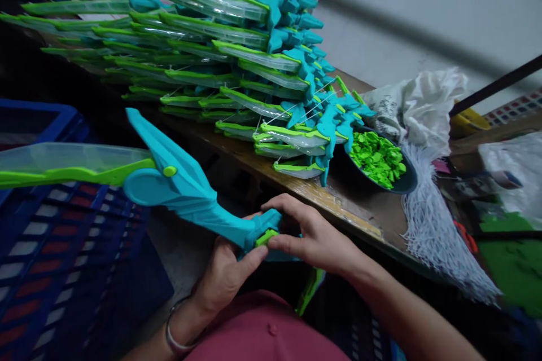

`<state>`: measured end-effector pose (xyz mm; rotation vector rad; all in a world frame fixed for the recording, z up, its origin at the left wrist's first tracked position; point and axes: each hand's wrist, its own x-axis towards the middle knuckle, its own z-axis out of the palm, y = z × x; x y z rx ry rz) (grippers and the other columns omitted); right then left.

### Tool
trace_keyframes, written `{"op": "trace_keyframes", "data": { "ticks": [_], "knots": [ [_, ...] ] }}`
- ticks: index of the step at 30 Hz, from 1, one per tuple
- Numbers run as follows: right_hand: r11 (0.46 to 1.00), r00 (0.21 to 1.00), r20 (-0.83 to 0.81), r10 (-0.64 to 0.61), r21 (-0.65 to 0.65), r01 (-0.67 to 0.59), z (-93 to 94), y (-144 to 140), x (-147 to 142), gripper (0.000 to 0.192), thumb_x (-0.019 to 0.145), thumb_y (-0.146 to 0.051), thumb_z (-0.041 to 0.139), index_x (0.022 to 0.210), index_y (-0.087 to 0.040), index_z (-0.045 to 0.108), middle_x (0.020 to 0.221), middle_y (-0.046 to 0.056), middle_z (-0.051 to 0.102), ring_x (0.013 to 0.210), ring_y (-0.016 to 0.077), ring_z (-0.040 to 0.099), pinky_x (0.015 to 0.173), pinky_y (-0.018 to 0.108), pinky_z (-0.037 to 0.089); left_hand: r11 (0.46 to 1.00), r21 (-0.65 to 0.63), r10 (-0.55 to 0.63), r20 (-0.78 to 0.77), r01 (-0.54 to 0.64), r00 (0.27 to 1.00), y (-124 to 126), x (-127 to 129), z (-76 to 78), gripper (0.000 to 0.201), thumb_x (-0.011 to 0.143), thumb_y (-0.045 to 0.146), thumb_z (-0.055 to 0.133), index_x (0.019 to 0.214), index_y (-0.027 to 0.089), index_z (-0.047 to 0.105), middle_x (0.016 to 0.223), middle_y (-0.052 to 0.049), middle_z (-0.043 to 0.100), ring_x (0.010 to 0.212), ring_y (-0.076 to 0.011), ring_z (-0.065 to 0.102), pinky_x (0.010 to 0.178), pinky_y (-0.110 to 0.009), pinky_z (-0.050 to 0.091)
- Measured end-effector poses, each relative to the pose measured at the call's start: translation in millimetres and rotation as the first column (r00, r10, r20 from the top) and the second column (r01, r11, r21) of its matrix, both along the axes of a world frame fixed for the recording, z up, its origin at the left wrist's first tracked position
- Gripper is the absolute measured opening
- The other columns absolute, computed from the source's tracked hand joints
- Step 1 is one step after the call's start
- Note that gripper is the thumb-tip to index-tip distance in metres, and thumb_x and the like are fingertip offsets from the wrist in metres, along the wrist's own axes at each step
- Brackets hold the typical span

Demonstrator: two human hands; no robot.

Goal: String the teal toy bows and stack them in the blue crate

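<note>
A teal plastic toy bow (186,180) is held up before my body, its clear limb with a lime-green edge reaching to the left side of the view. Under its middle, my left hand (231,276) is closed around the grip, thumb on top. My right hand (311,237) grips the same part from the right, fingers curled over its far side. Between both thumbs, a small lime-green plastic piece (266,237) sits on the grip; both thumb tips are at or on it. The bow's other limb (311,290) shows below my right hand, partly hidden.
Beyond my hands, a tall pile of similar toy bows (237,67) lies on a wooden table (339,206). A dark bowl (410,180) of green pieces stands at its right, beside a bundle of white strings (440,242). Blue crates (80,220) stand at the left.
</note>
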<state>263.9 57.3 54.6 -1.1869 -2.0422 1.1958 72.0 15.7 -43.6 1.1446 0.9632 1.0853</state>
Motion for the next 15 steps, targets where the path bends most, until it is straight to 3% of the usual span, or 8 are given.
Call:
{"op": "trace_keyframes", "data": {
  "ticks": [3,6,12,15],
  "knots": [
    [0.994,0.999,0.034,-0.021,-0.107,0.025,4.4,7.2,0.7,0.034,0.084,-0.021,0.080,0.114,-0.020,0.065,0.106,0.003,0.063,0.092,0.0174,0.062,0.078,0.029,0.052,0.999,0.032,0.034,-0.098,-0.031,0.995,-1.6,1.2,2.9,0.053,0.089,0.043,0.074,0.139,0.029,0.062,0.138,-0.004,0.066,0.129,-0.0312,0.059,0.115,-0.046,0.045],
    [0.995,0.996,0.085,-0.038,-0.087,0.046,7.3,9.5,-2.1,0.033,0.080,-0.014,0.081,0.109,-0.018,0.066,0.101,0.002,0.064,0.086,0.0152,0.061,0.072,0.026,0.049,0.996,0.082,0.046,-0.126,-0.036,0.991,-1.1,5.4,6.7,0.046,0.089,0.043,0.073,0.132,0.026,0.068,0.129,-0.005,0.071,0.124,-0.0320,0.062,0.111,-0.045,0.049],
    [0.993,0.990,0.123,-0.066,-0.092,0.078,1.8,18.0,-3.8,0.033,0.071,-0.005,0.085,0.096,-0.016,0.068,0.086,-0.003,0.062,0.078,0.0127,0.057,0.070,0.025,0.044,0.992,0.076,0.115,-0.167,-0.103,0.979,0.5,15.7,4.9,0.034,0.089,0.044,0.072,0.115,0.022,0.076,0.112,-0.006,0.077,0.103,-0.0301,0.070,0.102,-0.046,0.055],
    [0.993,0.989,0.127,-0.073,-0.080,0.084,-5.1,21.7,-4.9,0.031,0.071,-0.007,0.085,0.097,-0.016,0.069,0.087,-0.002,0.063,0.080,0.0135,0.059,0.073,0.025,0.046,0.993,0.019,0.122,-0.166,-0.121,0.978,1.1,15.0,-3.0,0.034,0.084,0.046,0.076,0.105,0.019,0.078,0.109,-0.009,0.077,0.106,-0.0335,0.069,0.103,-0.048,0.054]
  ]
}}
